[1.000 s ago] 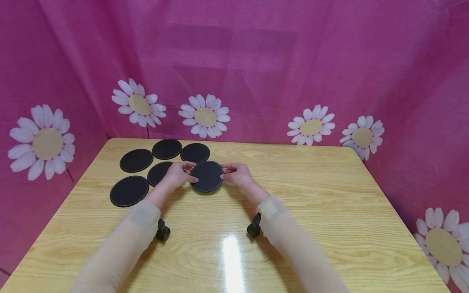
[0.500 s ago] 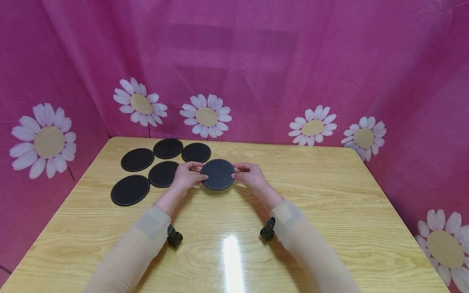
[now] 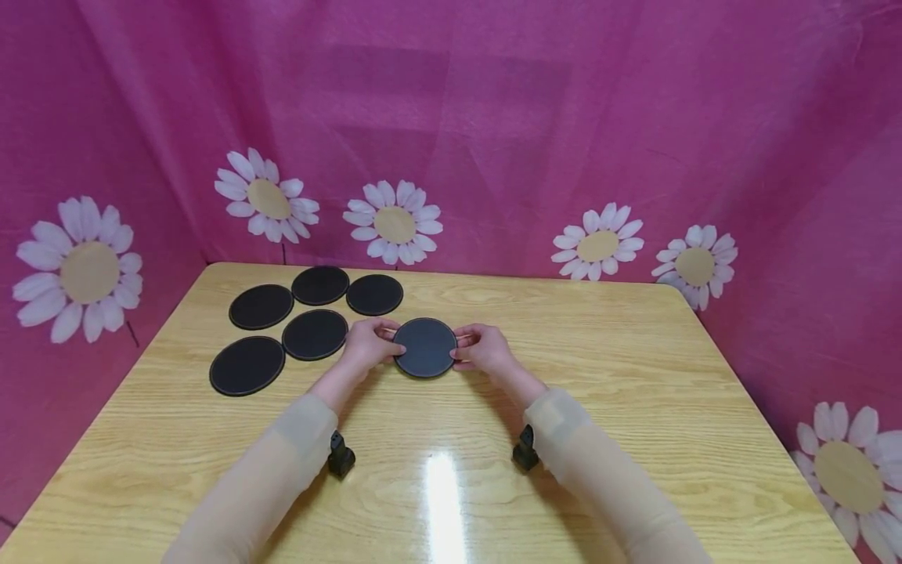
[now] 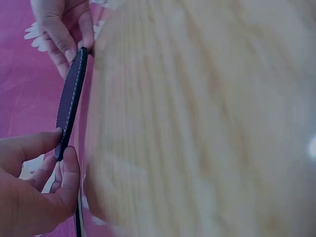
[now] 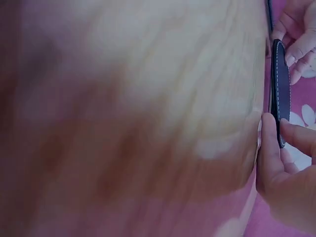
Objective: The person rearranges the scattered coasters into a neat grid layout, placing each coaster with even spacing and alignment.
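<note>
1. Black disc [image 3: 425,348], pinched at opposite rims: the left hand [image 3: 366,345] has its thumb on the upper face and fingers beneath, and the right hand [image 3: 489,351] grips the other edge likewise
2. It sits between the hands, at or over the wooden table [image 3: 634,392]; fingertips under the rim suggest it is raised, but the gap cannot be told, nor whether it is one layer or more
3. Step in hand, as I judge it: a two-handed carry or placing, with the grip secure and the release not yet made
4. Any setting down would call for both hands to lower together, slipping the underside fingers out evenly so neither rim drops first
5. To the left, five other discs [image 3: 247,366] lie flat and close together, one just beside the left hand
6. Farther out, a small dark device [image 3: 341,456] sits at the left wrist, and daisies [image 3: 395,225] decorate the magenta curtain [image 3: 451,117] behind
7. Brands and labels: none legible; the disc shows only pale edge stitching [image 4: 76,89], and I can read no writing elsewhere
</note>
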Available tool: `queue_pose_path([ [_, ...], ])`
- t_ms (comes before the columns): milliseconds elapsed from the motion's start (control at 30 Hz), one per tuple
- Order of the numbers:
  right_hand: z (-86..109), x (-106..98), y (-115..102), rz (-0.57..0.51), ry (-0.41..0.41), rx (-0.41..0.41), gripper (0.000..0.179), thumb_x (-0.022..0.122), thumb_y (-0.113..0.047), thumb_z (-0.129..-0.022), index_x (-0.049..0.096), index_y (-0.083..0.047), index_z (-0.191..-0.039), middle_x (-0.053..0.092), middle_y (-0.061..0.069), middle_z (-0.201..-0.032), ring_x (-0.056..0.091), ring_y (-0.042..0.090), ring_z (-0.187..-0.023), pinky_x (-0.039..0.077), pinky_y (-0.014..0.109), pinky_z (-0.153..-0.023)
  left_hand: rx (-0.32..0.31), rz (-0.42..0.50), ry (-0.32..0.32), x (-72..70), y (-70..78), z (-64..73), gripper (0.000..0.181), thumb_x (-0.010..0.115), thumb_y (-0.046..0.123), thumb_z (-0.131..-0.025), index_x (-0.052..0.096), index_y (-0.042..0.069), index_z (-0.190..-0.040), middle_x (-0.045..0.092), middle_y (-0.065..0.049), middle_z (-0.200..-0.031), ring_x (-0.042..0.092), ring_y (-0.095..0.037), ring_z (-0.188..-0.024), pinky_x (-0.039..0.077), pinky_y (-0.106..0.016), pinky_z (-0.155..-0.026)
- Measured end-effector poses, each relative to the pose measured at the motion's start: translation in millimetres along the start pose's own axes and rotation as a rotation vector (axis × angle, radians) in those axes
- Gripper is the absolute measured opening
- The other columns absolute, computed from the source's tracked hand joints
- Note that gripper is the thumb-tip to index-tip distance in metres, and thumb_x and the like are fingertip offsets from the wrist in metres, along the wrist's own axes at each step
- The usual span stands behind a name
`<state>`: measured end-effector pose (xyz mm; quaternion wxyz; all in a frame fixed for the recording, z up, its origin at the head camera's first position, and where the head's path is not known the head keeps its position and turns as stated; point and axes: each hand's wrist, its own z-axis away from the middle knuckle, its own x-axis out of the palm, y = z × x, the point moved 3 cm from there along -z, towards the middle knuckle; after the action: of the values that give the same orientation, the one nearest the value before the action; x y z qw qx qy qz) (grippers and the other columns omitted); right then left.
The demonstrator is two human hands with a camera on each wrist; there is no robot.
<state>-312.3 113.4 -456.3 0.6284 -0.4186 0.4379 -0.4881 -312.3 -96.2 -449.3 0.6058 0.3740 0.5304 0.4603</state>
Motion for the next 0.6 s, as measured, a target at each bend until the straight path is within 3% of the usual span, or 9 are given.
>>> queue_pose_path([
  [233, -4.4, 3.1, -4.7, 0.172, 0.033, -0.05, 0.038, 0.071, 0.014, -0.073, 0.062, 0.006, -0.109, 0.056, 0.006, -0.077, 0.057, 0.011, -0.061, 0.058, 0.03, -0.062, 0.041, -0.134, 0.008, -3.7, 4.1, -4.0, 0.042, 0.078, -0.006, -0.068, 0.066, -0.001, -0.108, 0.065, -0.015, -0.09, 0.054, -0.011, -0.067, 0.051, -0.021, -0.05],
  [367, -9.0, 5.1, -4.8, 0.21, 0.026, -0.049, 0.038, 0.072, 0.013, -0.073, 0.062, 0.005, -0.108, 0.054, 0.004, -0.076, 0.057, 0.011, -0.06, 0.057, 0.028, -0.06, 0.056, -0.22, 0.003, -6.2, 5.1, -7.3, 0.04, 0.08, -0.002, -0.069, 0.066, 0.0, -0.107, 0.063, -0.013, -0.088, 0.055, -0.012, -0.06, 0.049, -0.02, -0.048],
  [600, -13.4, 4.7, -7.0, 0.292, -0.025, -0.069, 0.036, 0.073, 0.009, -0.074, 0.06, 0.005, -0.108, 0.06, 0.007, -0.077, 0.058, 0.012, -0.056, 0.056, 0.027, -0.055, 0.133, -0.408, 0.008, -7.9, 4.7, -10.1, 0.037, 0.082, 0.008, -0.071, 0.069, 0.001, -0.105, 0.068, -0.012, -0.094, 0.06, -0.022, -0.089, 0.048, -0.031, -0.081],
])
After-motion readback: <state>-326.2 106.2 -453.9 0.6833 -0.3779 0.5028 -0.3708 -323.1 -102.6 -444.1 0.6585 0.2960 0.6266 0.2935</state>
